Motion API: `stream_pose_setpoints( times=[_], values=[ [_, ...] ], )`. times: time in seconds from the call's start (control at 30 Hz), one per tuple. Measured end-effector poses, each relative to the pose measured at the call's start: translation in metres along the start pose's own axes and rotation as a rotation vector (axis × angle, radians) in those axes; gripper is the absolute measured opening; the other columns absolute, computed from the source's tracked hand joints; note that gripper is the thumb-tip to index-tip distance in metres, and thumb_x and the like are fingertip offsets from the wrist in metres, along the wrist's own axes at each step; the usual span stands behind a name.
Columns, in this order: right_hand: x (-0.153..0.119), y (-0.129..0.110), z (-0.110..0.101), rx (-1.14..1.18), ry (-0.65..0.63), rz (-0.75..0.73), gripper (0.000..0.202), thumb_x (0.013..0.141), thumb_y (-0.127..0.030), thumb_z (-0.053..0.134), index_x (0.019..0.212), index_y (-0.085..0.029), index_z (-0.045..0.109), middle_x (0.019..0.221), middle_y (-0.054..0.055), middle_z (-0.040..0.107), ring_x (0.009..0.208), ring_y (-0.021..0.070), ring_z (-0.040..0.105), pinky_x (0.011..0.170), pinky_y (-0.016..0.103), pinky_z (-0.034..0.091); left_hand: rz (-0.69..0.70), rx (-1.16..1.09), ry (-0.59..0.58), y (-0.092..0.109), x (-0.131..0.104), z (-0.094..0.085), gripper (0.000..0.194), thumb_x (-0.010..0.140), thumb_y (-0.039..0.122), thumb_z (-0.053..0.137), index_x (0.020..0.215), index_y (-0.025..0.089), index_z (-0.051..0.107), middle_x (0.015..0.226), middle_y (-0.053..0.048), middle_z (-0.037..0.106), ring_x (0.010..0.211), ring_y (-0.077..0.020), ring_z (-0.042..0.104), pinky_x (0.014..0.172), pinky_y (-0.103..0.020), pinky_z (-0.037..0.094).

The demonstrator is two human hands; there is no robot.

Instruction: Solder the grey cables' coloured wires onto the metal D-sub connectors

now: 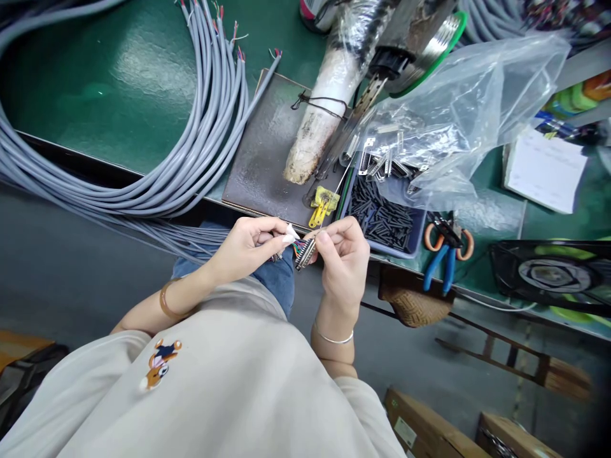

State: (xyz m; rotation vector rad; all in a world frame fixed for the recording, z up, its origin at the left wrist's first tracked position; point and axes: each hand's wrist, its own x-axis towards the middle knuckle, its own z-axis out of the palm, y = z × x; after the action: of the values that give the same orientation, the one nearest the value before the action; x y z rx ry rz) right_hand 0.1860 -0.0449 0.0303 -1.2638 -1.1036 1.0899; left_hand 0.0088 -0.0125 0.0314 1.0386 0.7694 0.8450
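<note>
Just off the bench edge, my left hand (260,245) is closed, thumb and forefinger pinching the thin coloured wires (299,247) at a cable's end. These wires run to a metal multi-pin connector (305,254). Around the connector's right end my right hand (344,254) is closed, its thumb pressed on it. A thin wire-like strand (342,178) slants up from beside the right fingers. Beyond the hands, a yellow clip-like piece (321,207) sits at the edge of a dark board (267,152).
Grey cables (205,127) curve across the left. A blue bin (415,238) holds black sleeves and connectors under a plastic bag (482,95). Pliers (446,254), a paper pad (547,168) and a black fan (548,273) lie right. A wrapped white tube (319,121) leans over the board.
</note>
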Motion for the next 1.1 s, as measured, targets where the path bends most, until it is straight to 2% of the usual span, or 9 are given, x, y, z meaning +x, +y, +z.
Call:
stream_pose_setpoints(
  times=[0.2, 0.4, 0.53, 0.6, 0.67, 0.73, 0.83, 0.93, 1.1],
  values=[
    [-0.003, -0.003, 0.002, -0.108, 0.021, -0.025, 0.030, 0.091, -0.045, 0.074, 0.081, -0.025, 0.053, 0.067, -0.006, 0.071, 0.050, 0.0088, 0.063, 0.046, 0.020, 0.050, -0.002, 0.001, -0.007, -0.001, -0.001, -0.001, 0.026, 0.088, 0.036, 0.075, 0.085, 0.011, 0.068, 0.063, 0.003, 0.059, 0.046, -0.0026, 0.042, 0.047, -0.017, 0.040],
    [-0.003, -0.005, 0.001, -0.195, 0.068, -0.080, 0.025, 0.091, -0.039, 0.073, 0.081, -0.024, 0.056, 0.067, -0.007, 0.068, 0.051, 0.0080, 0.062, 0.048, 0.019, 0.051, 0.042, 0.159, 0.026, -0.005, -0.006, -0.002, 0.023, 0.088, 0.031, 0.074, 0.098, 0.011, 0.071, 0.073, 0.000, 0.066, 0.055, -0.0060, 0.052, 0.055, -0.018, 0.046],
    [-0.002, -0.006, -0.002, -0.259, 0.110, -0.109, 0.024, 0.092, -0.038, 0.072, 0.081, -0.024, 0.056, 0.066, -0.007, 0.065, 0.052, 0.0080, 0.061, 0.048, 0.019, 0.050, 0.288, 0.503, 0.169, -0.012, -0.011, -0.004, 0.016, 0.085, 0.027, 0.079, 0.092, 0.014, 0.073, 0.074, -0.001, 0.071, 0.059, -0.0082, 0.056, 0.057, -0.019, 0.045],
    [-0.001, -0.005, -0.003, -0.277, 0.124, -0.129, 0.023, 0.092, -0.037, 0.072, 0.081, -0.024, 0.056, 0.067, -0.007, 0.065, 0.052, 0.0074, 0.061, 0.049, 0.019, 0.049, 0.452, 0.596, 0.181, -0.016, -0.013, -0.004, 0.013, 0.091, 0.026, 0.073, 0.086, 0.015, 0.072, 0.079, -0.004, 0.076, 0.066, -0.0106, 0.064, 0.064, -0.021, 0.049],
    [-0.002, -0.002, -0.004, -0.296, 0.141, -0.153, 0.021, 0.092, -0.036, 0.071, 0.082, -0.024, 0.057, 0.069, -0.007, 0.064, 0.055, 0.0073, 0.062, 0.051, 0.019, 0.050, 0.534, 0.633, 0.145, -0.018, -0.013, -0.004, 0.014, 0.096, 0.024, 0.067, 0.087, 0.015, 0.072, 0.083, -0.005, 0.078, 0.069, -0.0113, 0.067, 0.067, -0.021, 0.050],
    [-0.002, 0.001, -0.006, -0.324, 0.145, -0.172, 0.019, 0.093, -0.035, 0.071, 0.085, -0.024, 0.058, 0.073, -0.006, 0.065, 0.060, 0.0083, 0.065, 0.055, 0.020, 0.052, 0.481, 0.611, 0.071, -0.016, -0.013, -0.004, 0.015, 0.096, 0.022, 0.065, 0.085, 0.014, 0.071, 0.075, -0.003, 0.074, 0.063, -0.0095, 0.063, 0.063, -0.020, 0.048],
    [-0.004, 0.006, -0.007, -0.386, 0.120, -0.213, 0.014, 0.095, -0.033, 0.069, 0.090, -0.025, 0.059, 0.080, -0.004, 0.070, 0.066, 0.0101, 0.070, 0.062, 0.023, 0.056, 0.213, 0.431, -0.045, -0.011, -0.011, -0.006, 0.022, 0.097, 0.026, 0.063, 0.079, 0.014, 0.066, 0.061, 0.002, 0.061, 0.053, -0.0071, 0.051, 0.054, -0.019, 0.041],
    [-0.004, 0.006, -0.007, -0.459, 0.114, -0.287, 0.010, 0.095, -0.030, 0.069, 0.091, -0.025, 0.061, 0.080, -0.006, 0.069, 0.068, 0.0093, 0.070, 0.065, 0.022, 0.056, -0.029, 0.207, -0.119, -0.005, -0.008, -0.009, 0.028, 0.095, 0.033, 0.065, 0.076, 0.013, 0.064, 0.057, 0.002, 0.057, 0.049, -0.0059, 0.046, 0.048, -0.018, 0.036],
    [-0.001, 0.001, -0.002, -0.521, 0.129, -0.341, 0.013, 0.094, -0.030, 0.068, 0.087, -0.024, 0.059, 0.073, -0.008, 0.060, 0.059, 0.0073, 0.061, 0.059, 0.020, 0.053, -0.185, 0.054, -0.155, 0.004, -0.004, -0.011, 0.031, 0.090, 0.040, 0.072, 0.078, 0.012, 0.065, 0.054, 0.004, 0.058, 0.040, -0.0015, 0.032, 0.040, -0.017, 0.025]
  ],
)
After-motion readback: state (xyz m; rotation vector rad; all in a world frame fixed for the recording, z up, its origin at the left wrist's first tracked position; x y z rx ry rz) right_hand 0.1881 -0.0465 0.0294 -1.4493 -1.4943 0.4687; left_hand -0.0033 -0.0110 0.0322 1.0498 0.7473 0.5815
